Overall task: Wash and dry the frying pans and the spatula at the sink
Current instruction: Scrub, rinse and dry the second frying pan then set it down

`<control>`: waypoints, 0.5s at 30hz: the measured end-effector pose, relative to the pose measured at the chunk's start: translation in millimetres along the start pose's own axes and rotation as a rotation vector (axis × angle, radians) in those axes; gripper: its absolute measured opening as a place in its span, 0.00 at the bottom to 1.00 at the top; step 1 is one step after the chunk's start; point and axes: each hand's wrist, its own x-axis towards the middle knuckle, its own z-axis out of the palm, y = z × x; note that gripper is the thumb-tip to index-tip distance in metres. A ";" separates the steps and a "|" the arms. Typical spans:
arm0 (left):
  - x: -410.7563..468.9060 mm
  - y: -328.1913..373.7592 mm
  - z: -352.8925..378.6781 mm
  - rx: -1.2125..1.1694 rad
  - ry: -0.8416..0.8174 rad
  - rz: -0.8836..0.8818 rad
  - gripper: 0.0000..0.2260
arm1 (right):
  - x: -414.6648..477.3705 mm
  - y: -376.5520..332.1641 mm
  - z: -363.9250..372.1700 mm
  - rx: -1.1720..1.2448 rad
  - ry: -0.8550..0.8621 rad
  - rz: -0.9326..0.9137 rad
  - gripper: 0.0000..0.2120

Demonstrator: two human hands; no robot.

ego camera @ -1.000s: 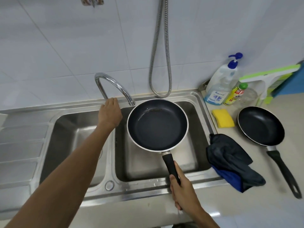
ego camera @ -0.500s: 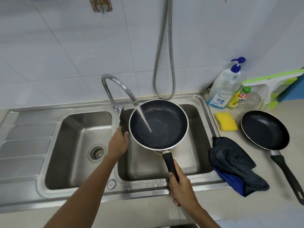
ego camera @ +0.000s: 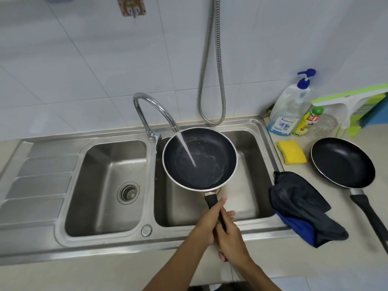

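Head view: left hand and right hand both grip one frying pan; a second pan sits aside.

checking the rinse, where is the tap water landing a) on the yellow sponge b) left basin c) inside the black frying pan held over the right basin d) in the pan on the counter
c: the stream from the curved chrome tap lands inside the black round frying pan, gripped by its handle in the left hand and right hand.
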 end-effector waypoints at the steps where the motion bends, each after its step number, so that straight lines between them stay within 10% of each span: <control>1: 0.0 -0.1 -0.5 -0.029 -0.003 -0.006 0.26 | -1.5 1.1 1.0 0.007 -0.001 0.000 0.24; 15: 8.2 -19.0 13.4 0.125 0.081 0.139 0.24 | -16.7 17.3 -8.8 0.016 0.055 -0.008 0.25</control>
